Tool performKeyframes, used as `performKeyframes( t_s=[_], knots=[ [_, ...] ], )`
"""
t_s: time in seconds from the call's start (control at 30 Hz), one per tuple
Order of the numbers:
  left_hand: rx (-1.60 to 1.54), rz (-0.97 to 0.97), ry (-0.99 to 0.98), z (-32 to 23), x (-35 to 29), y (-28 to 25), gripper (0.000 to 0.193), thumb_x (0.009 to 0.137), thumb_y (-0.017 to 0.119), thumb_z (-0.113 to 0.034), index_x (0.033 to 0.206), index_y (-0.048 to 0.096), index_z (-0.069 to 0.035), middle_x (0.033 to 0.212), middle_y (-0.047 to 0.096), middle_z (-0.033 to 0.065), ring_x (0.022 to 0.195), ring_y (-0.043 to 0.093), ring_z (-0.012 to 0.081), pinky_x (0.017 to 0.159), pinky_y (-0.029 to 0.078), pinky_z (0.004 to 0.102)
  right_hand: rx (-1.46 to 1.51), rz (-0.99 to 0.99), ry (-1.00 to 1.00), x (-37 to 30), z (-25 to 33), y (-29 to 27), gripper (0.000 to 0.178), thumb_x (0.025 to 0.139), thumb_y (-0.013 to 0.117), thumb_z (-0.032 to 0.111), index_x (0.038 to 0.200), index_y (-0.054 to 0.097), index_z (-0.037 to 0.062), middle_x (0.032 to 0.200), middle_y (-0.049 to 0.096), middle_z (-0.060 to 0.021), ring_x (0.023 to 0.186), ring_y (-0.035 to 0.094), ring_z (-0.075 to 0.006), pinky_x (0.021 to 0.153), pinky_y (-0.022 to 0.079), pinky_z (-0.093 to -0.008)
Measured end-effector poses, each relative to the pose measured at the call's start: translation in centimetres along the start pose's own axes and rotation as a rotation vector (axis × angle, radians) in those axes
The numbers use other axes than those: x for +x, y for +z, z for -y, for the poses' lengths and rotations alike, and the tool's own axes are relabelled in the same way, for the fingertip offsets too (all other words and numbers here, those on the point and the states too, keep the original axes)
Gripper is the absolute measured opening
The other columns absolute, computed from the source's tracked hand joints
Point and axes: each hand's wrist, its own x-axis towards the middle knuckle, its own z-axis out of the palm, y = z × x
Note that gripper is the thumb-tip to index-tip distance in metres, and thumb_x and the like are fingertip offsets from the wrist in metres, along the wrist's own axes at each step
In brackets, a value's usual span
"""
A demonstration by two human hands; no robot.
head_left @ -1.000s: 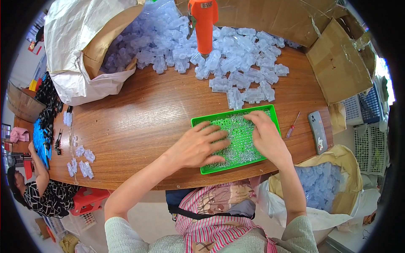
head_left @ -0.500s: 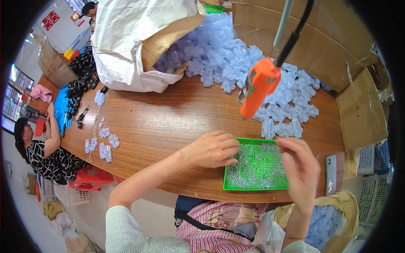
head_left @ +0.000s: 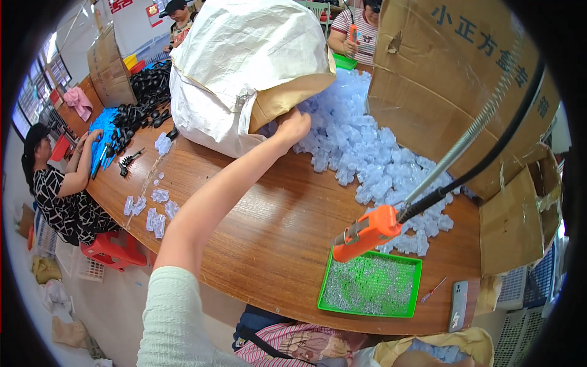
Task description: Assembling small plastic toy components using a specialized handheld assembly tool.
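Note:
My left arm stretches far across the table, and my left hand (head_left: 293, 127) is at the mouth of a large white sack (head_left: 244, 55). It touches the edge of a heap of clear, bluish plastic pieces (head_left: 354, 140); its fingers are mostly hidden. At the lower edge, a small skin-toned patch, seemingly my right hand (head_left: 428, 359), shows over a paper-lined bag (head_left: 483, 342) of similar pieces; no fingers can be made out. An orange electric screwdriver (head_left: 367, 232) hangs over a green tray (head_left: 418, 287) strewn with small silvery screws (head_left: 348, 287).
A small screwdriver (head_left: 434, 289) and a phone (head_left: 458, 306) lie right of the tray. Cardboard (head_left: 440, 110) walls the right side. Several loose clear pieces (head_left: 156, 221) lie at left. One co-worker (head_left: 52, 183) sits at left near black parts (head_left: 147, 92); others are at the back.
My left hand has left the tray and reached forward to the sack's mouth. My right hand has dropped from the tray toward the lower edge. The view has shifted; the hanging screwdriver now overlaps the tray.

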Motion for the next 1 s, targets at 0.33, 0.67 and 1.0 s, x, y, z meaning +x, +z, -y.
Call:
performKeyframes(
  t_s=[0.33, 0.67, 1.0],
  knots=[
    [-0.508, 0.211, -0.031, 2.5, 11.5, -2.8, 0.052, 0.095, 0.042, -0.029, 0.136, 0.040, 0.003, 0.140, 0.043, 0.0216, 0.130, 0.043, 0.0324, 0.109, 0.034, 0.0385, -1.928, -0.027, 0.648, -16.6, 0.4, -8.1, 0.047, 0.097, 0.051, 0.031, 0.130, 0.049, -0.0021, 0.131, 0.048, -0.0264, 0.122, 0.043, -0.0412, 0.104, 0.033, -0.0480],
    [-0.822, 0.281, 0.096, 11.3, 20.5, -7.9, 0.051, 0.097, 0.041, -0.030, 0.137, 0.040, 0.002, 0.141, 0.043, 0.0198, 0.130, 0.043, 0.0314, 0.110, 0.034, 0.0386, -2.072, 0.058, 0.903, -19.8, -0.4, -7.6, 0.056, 0.097, 0.048, 0.035, 0.134, 0.035, -0.0041, 0.135, 0.040, -0.0269, 0.115, 0.046, -0.0430, 0.098, 0.039, -0.0516],
    [-1.092, 0.357, 0.221, 12.8, 19.2, -0.7, 0.051, 0.098, 0.040, -0.032, 0.137, 0.040, 0.001, 0.141, 0.043, 0.0180, 0.130, 0.043, 0.0303, 0.110, 0.033, 0.0388, -2.083, 0.109, 0.883, -21.0, 0.3, -8.0, 0.047, 0.097, 0.049, 0.032, 0.129, 0.042, -0.0024, 0.126, 0.045, -0.0258, 0.109, 0.049, -0.0415, 0.093, 0.042, -0.0520]
  ],
)
